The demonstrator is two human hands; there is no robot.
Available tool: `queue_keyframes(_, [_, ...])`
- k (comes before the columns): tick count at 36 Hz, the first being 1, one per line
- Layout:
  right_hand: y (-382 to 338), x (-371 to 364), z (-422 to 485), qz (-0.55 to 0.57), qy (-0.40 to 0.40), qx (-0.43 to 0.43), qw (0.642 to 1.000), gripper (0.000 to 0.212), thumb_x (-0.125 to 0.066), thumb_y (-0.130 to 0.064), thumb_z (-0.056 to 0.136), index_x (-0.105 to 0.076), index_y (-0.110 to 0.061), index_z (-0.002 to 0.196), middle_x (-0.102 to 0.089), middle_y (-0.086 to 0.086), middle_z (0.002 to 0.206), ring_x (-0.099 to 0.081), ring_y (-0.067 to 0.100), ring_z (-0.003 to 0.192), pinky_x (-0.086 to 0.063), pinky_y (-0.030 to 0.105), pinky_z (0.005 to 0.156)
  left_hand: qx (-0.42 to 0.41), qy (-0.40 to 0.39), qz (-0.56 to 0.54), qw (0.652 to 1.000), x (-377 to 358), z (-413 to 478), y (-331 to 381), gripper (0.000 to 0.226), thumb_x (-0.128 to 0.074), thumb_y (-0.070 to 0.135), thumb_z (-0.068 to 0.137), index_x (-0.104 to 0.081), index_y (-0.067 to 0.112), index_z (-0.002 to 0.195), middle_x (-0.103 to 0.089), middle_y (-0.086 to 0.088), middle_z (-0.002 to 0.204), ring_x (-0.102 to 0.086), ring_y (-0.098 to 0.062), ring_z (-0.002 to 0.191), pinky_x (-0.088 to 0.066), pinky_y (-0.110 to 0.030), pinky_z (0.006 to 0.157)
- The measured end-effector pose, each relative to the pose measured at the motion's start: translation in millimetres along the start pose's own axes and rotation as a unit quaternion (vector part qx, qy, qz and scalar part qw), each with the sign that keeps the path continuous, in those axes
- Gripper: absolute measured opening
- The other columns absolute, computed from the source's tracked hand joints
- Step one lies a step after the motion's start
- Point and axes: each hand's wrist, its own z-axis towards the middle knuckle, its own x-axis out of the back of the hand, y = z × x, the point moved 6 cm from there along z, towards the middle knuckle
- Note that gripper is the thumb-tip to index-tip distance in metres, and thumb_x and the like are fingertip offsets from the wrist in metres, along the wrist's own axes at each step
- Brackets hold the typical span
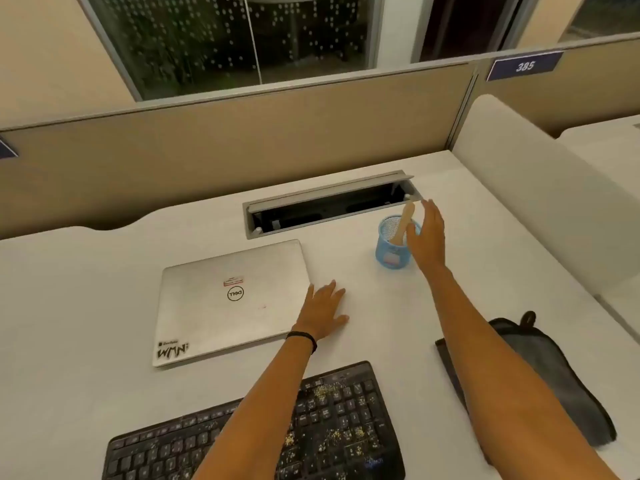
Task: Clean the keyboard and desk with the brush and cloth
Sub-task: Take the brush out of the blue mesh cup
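A black keyboard (pixel 332 424) lies at the near edge of the white desk (pixel 86 323), speckled with yellow crumbs. A wooden brush handle (pixel 403 221) sticks up out of a blue mesh cup (pixel 391 252) at the back right. My right hand (pixel 427 233) hovers just right of the cup, fingers apart, holding nothing. My left hand (pixel 323 310) rests flat on the desk at the right edge of a closed silver laptop (pixel 228 299). A dark grey cloth (pixel 554 382) lies folded on the right, partly behind my right forearm.
An open cable tray (pixel 329 206) is sunk in the desk behind the laptop and the cup. A beige partition (pixel 207 147) closes off the back, and a white side panel (pixel 540 202) stands on the right.
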Motion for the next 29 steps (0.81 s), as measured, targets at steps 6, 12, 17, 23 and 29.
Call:
queue_keyframes(6, [1.2,-5.3,28.4,0.001,-0.023,-0.021,1.0,0.048,-0.043,-0.023,0.098,-0.029,-0.012,0.142,-0.033,0.009,0.148,-0.034,0.025,0.135,-0.033,0.029,0.105,0.016,-0.022,0.043,0.999,-3.3,11.9,8.3,0.068,-0.045,0.04,0.097,-0.011,0.016,0.151,-0.001,-0.012,0.158,-0.004,-0.028,0.145,0.004,-0.041,0.116])
queue_keyframes(12, [12.6,-15.8,39.1,-0.007,-0.062,0.005,0.998,0.045,-0.049,-0.025,0.095,-0.039,-0.012,0.137,-0.046,0.011,0.14,-0.047,0.026,0.125,-0.044,0.038,0.1,-0.003,-0.047,0.089,0.995,-8.5,10.1,7.2,0.073,-0.048,0.037,0.096,-0.005,0.016,0.151,0.003,-0.014,0.158,-0.003,-0.027,0.145,0.005,-0.041,0.115])
queue_keyframes(17, [20.4,-22.0,38.5,0.001,-0.08,-0.001,0.997,0.048,-0.059,-0.032,0.088,-0.049,-0.01,0.129,-0.054,0.009,0.13,-0.055,0.023,0.115,-0.047,0.03,0.091,-0.001,-0.06,0.113,0.992,-10.1,12.1,10.3,0.078,-0.05,0.038,0.095,-0.003,0.013,0.151,0.005,-0.017,0.157,0.0,-0.03,0.145,0.005,-0.042,0.115])
queue_keyframes(23, [-3.8,-23.3,40.2,-0.053,-0.045,0.058,0.996,0.045,-0.051,-0.029,0.094,-0.044,-0.01,0.134,-0.045,0.013,0.139,-0.045,0.028,0.125,-0.04,0.038,0.102,0.012,-0.061,0.132,0.989,-10.8,12.2,15.2,0.078,-0.05,0.037,0.095,-0.003,0.011,0.151,0.004,-0.02,0.156,-0.001,-0.033,0.144,0.002,-0.043,0.116])
queue_keyframes(29, [-12.2,-32.3,52.7,-0.118,-0.12,0.038,0.985,0.043,-0.054,-0.016,0.093,-0.044,-0.009,0.134,-0.048,0.017,0.134,-0.049,0.033,0.12,-0.04,0.038,0.1,0.016,-0.048,0.133,0.99,-13.4,9.0,14.7,0.076,-0.049,0.037,0.095,-0.004,0.012,0.151,0.002,-0.018,0.157,-0.003,-0.031,0.145,0.002,-0.045,0.116])
